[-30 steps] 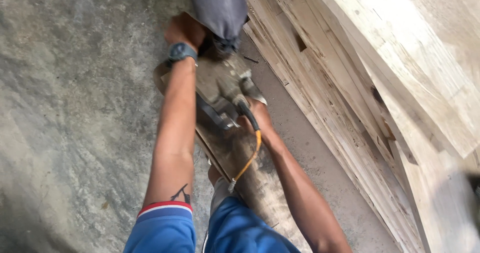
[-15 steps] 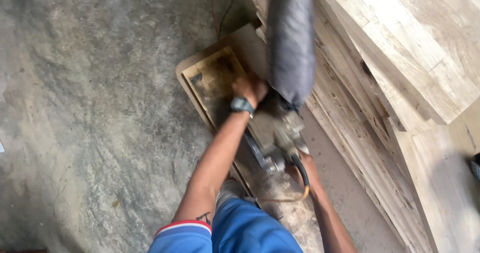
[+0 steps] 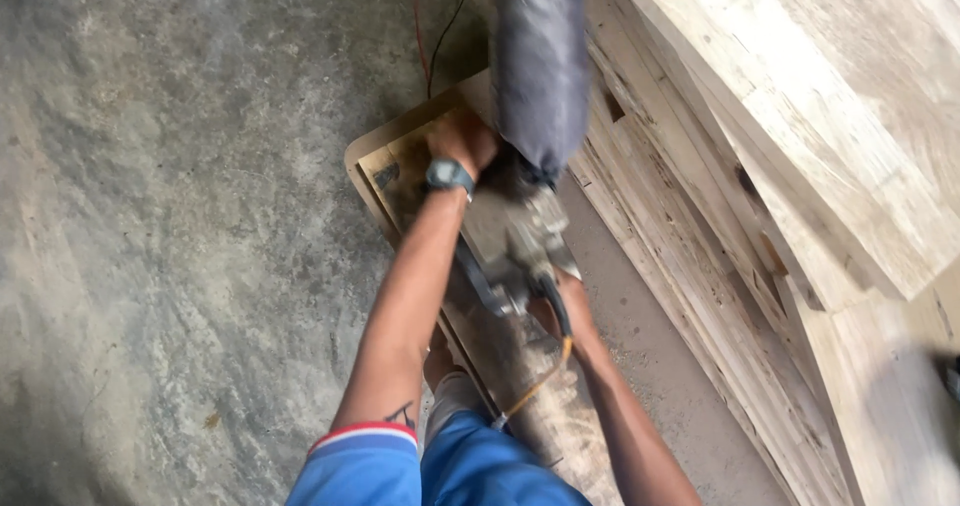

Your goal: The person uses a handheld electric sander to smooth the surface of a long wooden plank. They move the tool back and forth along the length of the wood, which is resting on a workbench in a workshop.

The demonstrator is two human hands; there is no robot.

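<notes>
Both hands, left hand (image 3: 462, 142) and right hand (image 3: 556, 302), clamp a dusty metal belt sander (image 3: 512, 238) on a long dark plank (image 3: 420, 161)

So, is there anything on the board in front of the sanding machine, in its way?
Nothing visible does. The sander rests on the wooden board, held by the left hand in front and the right hand at the rear. The board's stretch ahead shows only dark stains. The grey dust bag hangs above it.
</notes>
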